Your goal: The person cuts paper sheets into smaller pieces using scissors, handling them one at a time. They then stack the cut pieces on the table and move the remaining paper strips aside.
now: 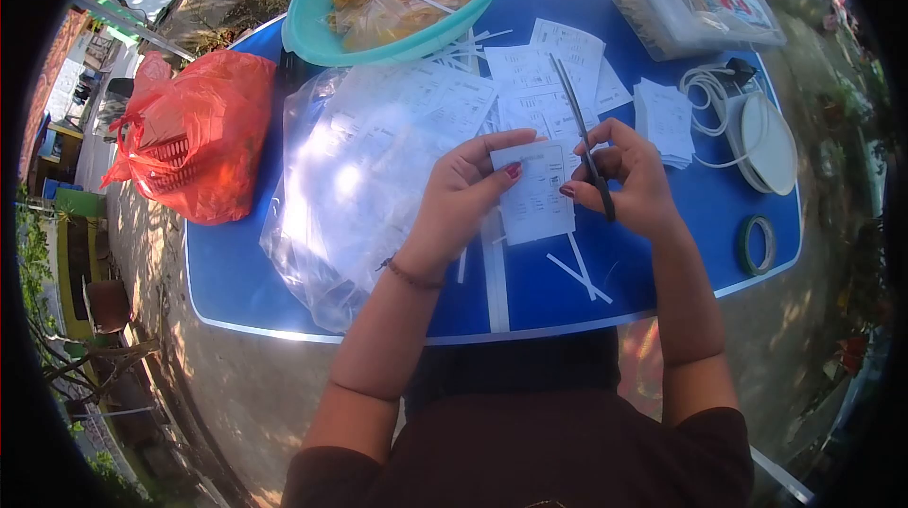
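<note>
My left hand pinches a printed paper slip by its upper left part, thumb on top. In my right hand is a pair of scissors, blades pointing up and away from me, close to the slip's right edge. The fingers hide part of the scissors' handles. Beyond the slip lie larger printed sheets, partly overlapping. A stack of cut slips is to the right of the scissors. Thin paper offcuts lie on the table just below the slip.
On the blue table a clear plastic bag covers the left middle. Around it stand a red plastic bag, a turquoise basin with packed food and a clear plastic box. A white cable and a tape roll are at right.
</note>
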Available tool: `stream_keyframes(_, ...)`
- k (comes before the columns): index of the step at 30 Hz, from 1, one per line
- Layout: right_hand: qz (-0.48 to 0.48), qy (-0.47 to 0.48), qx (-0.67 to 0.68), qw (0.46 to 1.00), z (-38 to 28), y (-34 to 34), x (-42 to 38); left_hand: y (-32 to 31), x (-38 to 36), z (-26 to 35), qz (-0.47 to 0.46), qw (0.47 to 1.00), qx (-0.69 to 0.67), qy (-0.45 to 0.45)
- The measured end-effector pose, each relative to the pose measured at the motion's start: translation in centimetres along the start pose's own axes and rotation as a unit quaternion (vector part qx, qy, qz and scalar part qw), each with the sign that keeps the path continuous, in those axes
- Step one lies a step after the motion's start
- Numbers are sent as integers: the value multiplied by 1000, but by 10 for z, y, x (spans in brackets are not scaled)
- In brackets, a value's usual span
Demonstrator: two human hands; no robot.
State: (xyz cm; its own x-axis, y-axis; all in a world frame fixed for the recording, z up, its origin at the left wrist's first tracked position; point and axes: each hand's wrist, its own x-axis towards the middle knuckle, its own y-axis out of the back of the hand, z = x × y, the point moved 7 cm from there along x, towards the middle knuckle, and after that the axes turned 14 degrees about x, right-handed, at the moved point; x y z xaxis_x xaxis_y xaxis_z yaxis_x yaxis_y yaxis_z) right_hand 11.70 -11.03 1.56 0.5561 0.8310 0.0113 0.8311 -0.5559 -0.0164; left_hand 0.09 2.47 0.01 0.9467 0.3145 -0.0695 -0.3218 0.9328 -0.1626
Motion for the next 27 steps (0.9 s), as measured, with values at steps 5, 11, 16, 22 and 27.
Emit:
stream_keyframes(5,2,0,2,1000,-1,0,0,0,-1,1,-1,1000,2,1)
stream_keyframes(11,4,1,-2,1000,1,2,0,-1,-1,1,-3,1000,3,3)
stream_keyframes(16,5,6,-1,1000,-1,2,0,0,-1,1,-6,1000,3,5)
stream_keyframes(22,6,0,-6,1000,-1,2,0,-1,-1,0,-16,1000,-13,12)
stream_keyframes(27,10,1,4,1000,-1,1,0,-1,-1,0,-8,1000,-15,10)
